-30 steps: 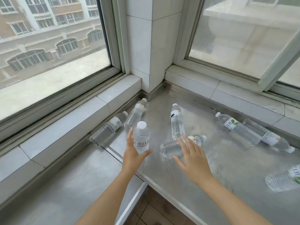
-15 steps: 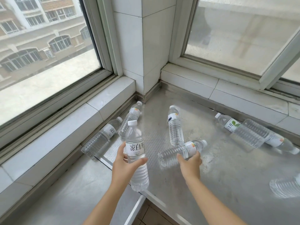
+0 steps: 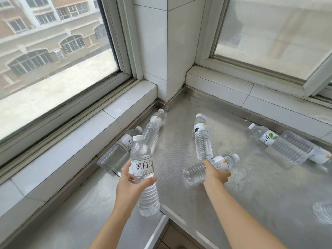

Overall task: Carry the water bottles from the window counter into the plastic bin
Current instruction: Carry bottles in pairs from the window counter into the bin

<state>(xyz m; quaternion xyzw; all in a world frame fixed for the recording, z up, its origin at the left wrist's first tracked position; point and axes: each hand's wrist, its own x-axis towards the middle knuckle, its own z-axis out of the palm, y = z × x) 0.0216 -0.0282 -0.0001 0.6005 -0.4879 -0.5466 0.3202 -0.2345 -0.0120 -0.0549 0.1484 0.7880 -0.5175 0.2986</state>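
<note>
Left hand (image 3: 130, 184) wraps a clear, white-capped upright bottle (image 3: 144, 175), lifted above the near counter edge. Right hand (image 3: 214, 174) curls round a lying bottle (image 3: 206, 168) mid-counter. Other bottles lie scattered. Steel counter (image 3: 251, 194), tiled sills, corner windows (image 3: 53, 51).

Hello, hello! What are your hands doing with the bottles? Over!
Left hand holds upright bottle. Right hand grips lying bottle. Bin not in view.
</note>
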